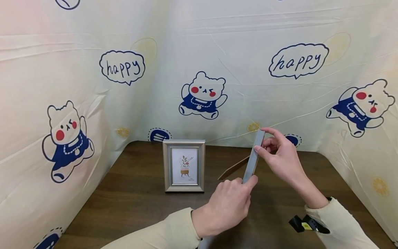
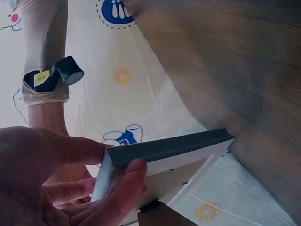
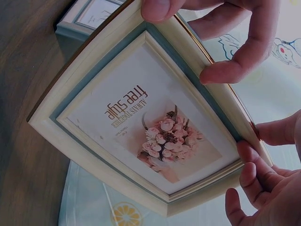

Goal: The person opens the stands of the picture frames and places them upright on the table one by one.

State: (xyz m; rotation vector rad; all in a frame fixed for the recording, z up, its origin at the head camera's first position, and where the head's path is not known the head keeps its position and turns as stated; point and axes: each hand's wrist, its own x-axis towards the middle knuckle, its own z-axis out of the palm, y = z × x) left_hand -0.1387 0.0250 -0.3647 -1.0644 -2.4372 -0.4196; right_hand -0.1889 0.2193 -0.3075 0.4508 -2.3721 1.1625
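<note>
Both hands hold a picture frame (image 1: 254, 157), seen edge-on in the head view and lifted at a tilt. My left hand (image 1: 228, 204) grips its lower, near end; my right hand (image 1: 281, 155) holds the upper end between thumb and fingers. Its front, in the right wrist view, has a cream border, a grey-blue inner strip and a print of pink flowers (image 3: 171, 136) with "free style" lettering. From the back, a brown support leg (image 1: 234, 168) sticks out to the left. In the left wrist view, the left fingers (image 2: 127, 183) lie along a corner of the frame.
A second picture frame (image 1: 184, 187), silvery with a potted-plant print, stands upright on the dark wooden table (image 1: 133, 207), left of the hands. A pale printed cloth (image 1: 242, 41) with bears and "happy" bubbles encloses the table at the back and sides.
</note>
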